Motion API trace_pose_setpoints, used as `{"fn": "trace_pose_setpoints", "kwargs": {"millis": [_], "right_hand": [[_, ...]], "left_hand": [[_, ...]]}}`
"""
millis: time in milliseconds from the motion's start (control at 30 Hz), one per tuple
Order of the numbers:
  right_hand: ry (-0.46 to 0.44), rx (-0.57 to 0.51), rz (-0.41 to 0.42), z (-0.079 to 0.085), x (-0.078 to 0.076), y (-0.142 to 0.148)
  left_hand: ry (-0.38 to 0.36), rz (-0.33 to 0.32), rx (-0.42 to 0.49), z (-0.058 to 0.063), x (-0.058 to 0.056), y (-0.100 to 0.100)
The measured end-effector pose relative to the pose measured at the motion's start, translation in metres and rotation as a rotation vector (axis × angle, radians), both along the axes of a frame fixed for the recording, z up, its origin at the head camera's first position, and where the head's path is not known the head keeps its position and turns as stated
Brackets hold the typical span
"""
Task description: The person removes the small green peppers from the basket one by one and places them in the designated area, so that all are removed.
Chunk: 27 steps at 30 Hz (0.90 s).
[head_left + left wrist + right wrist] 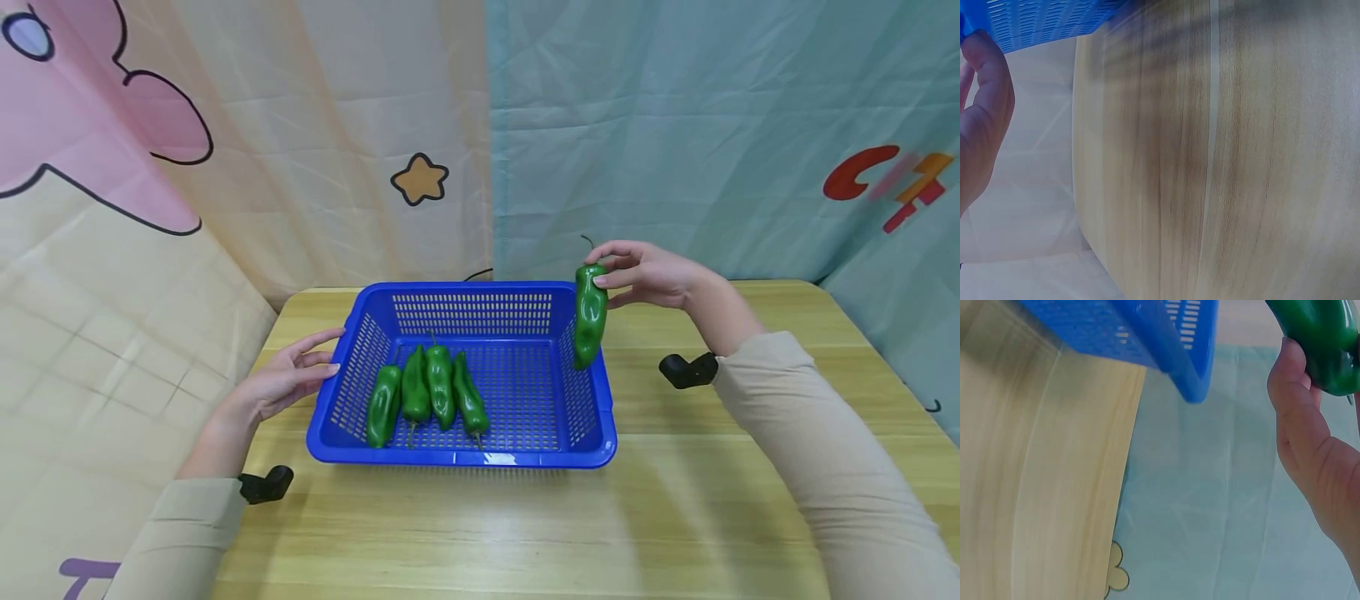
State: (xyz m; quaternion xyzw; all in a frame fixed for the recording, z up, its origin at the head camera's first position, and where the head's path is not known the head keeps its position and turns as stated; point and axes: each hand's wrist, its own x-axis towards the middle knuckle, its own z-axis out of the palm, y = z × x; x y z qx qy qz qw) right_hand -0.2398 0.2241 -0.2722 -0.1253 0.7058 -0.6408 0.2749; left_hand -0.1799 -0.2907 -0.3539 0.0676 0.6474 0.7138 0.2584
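My right hand holds a green pepper upright, stem up, above the right wall of the blue plastic basket. The right wrist view shows the thumb and fingers around the upper part of this pepper, beside the basket's rim. Several other green peppers lie side by side on the basket floor, in its left half. At the basket's left side, my left hand touches the rim with extended, slightly bent fingers. Only part of the left hand shows in the left wrist view, at the basket's edge.
The basket stands on a light wooden table near its far edge. Printed curtains hang behind and at both sides. Black wrist-worn devices stick out beside both cuffs.
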Motion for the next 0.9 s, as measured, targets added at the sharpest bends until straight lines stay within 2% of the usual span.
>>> {"fn": "trace_pose_setpoints", "kwargs": {"millis": [400, 900], "right_hand": [[0.014, 0.067, -0.033, -0.003, 0.005, 0.029], [-0.015, 0.125, -0.074, -0.020, 0.009, 0.058]], "left_hand": [[-0.006, 0.004, -0.007, 0.001, 0.000, 0.001], [-0.016, 0.010, 0.021, 0.002, 0.000, 0.004]]}}
